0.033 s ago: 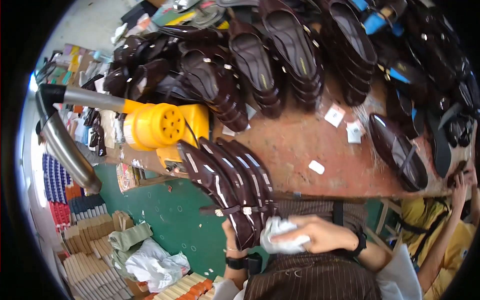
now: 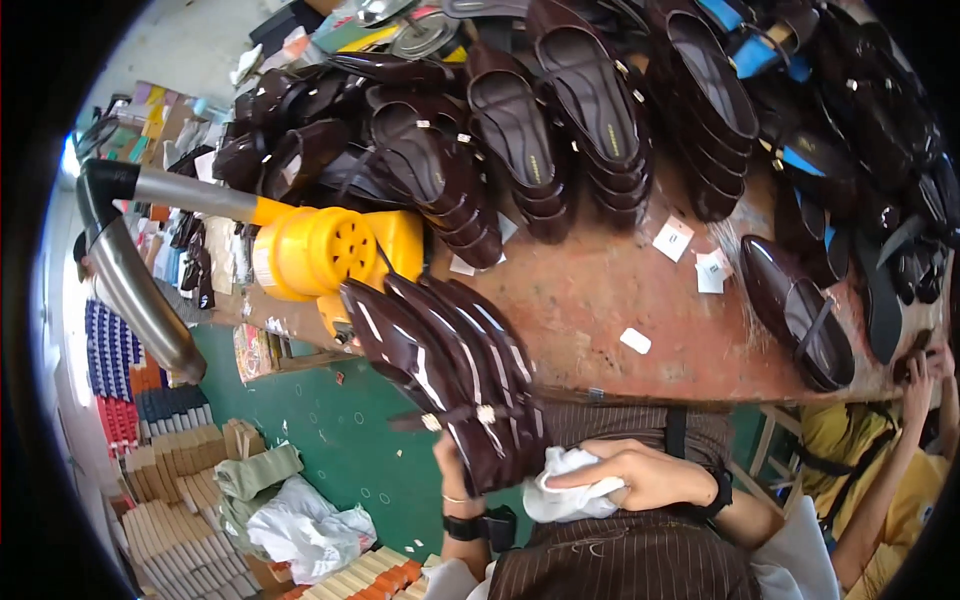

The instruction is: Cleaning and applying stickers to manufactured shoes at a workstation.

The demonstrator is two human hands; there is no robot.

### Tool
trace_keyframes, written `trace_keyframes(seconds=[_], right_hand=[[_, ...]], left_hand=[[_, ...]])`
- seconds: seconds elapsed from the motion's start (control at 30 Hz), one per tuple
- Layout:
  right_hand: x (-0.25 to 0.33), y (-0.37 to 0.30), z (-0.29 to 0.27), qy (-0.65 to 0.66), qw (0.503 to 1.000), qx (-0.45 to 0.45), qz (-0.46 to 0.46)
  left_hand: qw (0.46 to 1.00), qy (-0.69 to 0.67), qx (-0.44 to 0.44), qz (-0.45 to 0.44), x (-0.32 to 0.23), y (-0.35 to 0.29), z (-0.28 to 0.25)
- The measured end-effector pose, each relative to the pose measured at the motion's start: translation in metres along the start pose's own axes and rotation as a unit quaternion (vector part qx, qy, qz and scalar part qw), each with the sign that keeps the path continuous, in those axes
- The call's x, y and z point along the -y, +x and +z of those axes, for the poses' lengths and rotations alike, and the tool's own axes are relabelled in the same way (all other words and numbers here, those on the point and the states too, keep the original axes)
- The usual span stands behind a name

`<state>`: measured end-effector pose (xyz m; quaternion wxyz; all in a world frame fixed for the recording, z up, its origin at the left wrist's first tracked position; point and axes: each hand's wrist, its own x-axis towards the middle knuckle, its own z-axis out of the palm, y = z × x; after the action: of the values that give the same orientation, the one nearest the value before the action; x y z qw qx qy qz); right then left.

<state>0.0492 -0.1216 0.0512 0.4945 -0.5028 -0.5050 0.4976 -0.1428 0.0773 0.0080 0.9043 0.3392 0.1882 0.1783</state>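
Observation:
My left hand point(image 2: 450, 462) is closed round the heel end of several nested dark brown glossy shoes point(image 2: 440, 345), held up in front of the table edge. Their pointed toes reach up toward the yellow blower, and small shiny ornaments sit on their straps. The shoes hide most of the left fingers. Close to the right side of this bundle, my right hand point(image 2: 655, 478) grips a crumpled white cloth point(image 2: 568, 492). Whether the cloth touches the shoes I cannot tell. A single brown strap shoe point(image 2: 798, 312) lies on the table at the right.
On the worn reddish table point(image 2: 580, 300), stacked shoes point(image 2: 610, 120) line the far side. A yellow blower point(image 2: 345, 250) with a metal pipe point(image 2: 150, 290) stands left. Paper tags point(image 2: 673, 238) lie mid-table. Boxes point(image 2: 180, 535) fill the lower left. Another person's arm point(image 2: 885, 490) is at right.
The shoe bundle has tilted and shifted a little left, with its toes nearer the blower. My right hand and the cloth have dropped slightly and sit a bit farther from the shoes.

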Motion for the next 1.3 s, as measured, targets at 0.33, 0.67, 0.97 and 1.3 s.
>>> trace_keyframes(seconds=[0.33, 0.67, 0.97, 1.3], right_hand=[[0.058, 0.03, -0.099, -0.304, 0.887, -0.347, -0.004], [0.047, 0.088, -0.164, -0.427, 0.833, -0.326, 0.129], [0.023, 0.097, -0.168, -0.415, 0.807, -0.412, 0.081], [0.045, 0.022, -0.048, -0.294, 0.887, -0.335, 0.122]], left_hand=[[0.965, 0.08, -0.249, -0.023, -0.055, 0.06, -0.02], [0.954, 0.127, -0.263, -0.063, -0.079, 0.086, -0.012], [0.647, 0.625, -0.396, 0.186, -0.115, 0.063, 0.051], [0.949, 0.278, 0.031, -0.143, 0.013, 0.163, 0.107]])
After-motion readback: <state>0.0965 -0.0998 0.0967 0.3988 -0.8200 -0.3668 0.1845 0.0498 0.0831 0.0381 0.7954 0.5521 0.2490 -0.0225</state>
